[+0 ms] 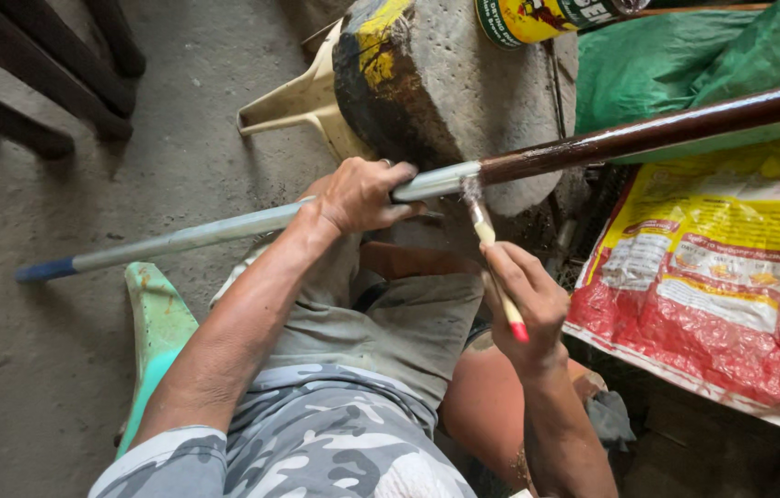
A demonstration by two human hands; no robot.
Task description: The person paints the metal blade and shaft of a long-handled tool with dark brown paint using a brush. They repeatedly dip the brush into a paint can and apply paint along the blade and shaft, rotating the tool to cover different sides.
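Note:
A long metal pipe (224, 231) lies across the view from lower left to upper right. Its left part is bare grey with a blue end cap, and its right part (648, 134) is coated in glossy dark brown paint. My left hand (362, 195) grips the grey part just left of the paint edge. My right hand (524, 300) holds a small paintbrush (491, 254) with a pale handle and red tip. Its bristles touch the pipe at the border between grey and brown.
The pipe rests over a rough stone block (464, 83) with black and yellow paint on its side. A paint can (537, 18) stands at the top. A green sheet (676, 65), a red and yellow printed sack (731, 267), a green stool leg (155, 332) and dark wooden legs (30, 74) surround me.

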